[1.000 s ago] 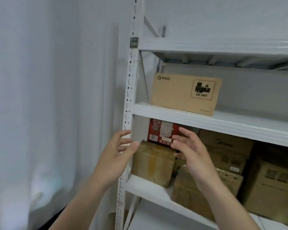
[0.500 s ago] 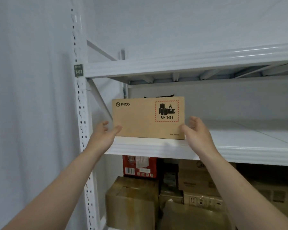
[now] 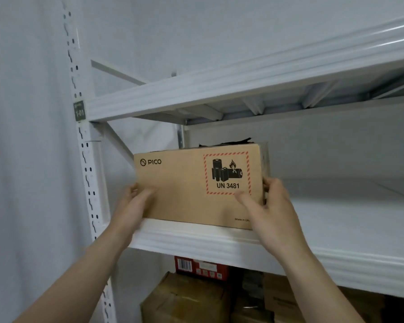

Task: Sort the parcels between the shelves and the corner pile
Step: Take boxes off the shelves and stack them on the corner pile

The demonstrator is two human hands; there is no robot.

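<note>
A brown cardboard parcel point(image 3: 187, 190) marked PICO, with a red-bordered battery label UN 3481, stands on the white upper shelf point(image 3: 196, 243) at its left end. My left hand point(image 3: 132, 206) grips the parcel's lower left edge, thumb on the front face. At the right edge, my right hand point(image 3: 271, 210) holds it, fingers wrapped round the side and thumb on the front. The parcel's bottom rests at the shelf's front lip.
A white slotted upright point(image 3: 89, 183) with a green tag 1-01 stands left of the parcel. Another shelf beam point(image 3: 243, 82) runs above. Below are a red box point(image 3: 201, 269) and several brown cartons point(image 3: 184, 301). The shelf stretches bare to the right. A pale curtain hangs at the left.
Both hands rose from the lower shelf to the PICO parcel and closed on its two sides. The view has moved closer and higher.
</note>
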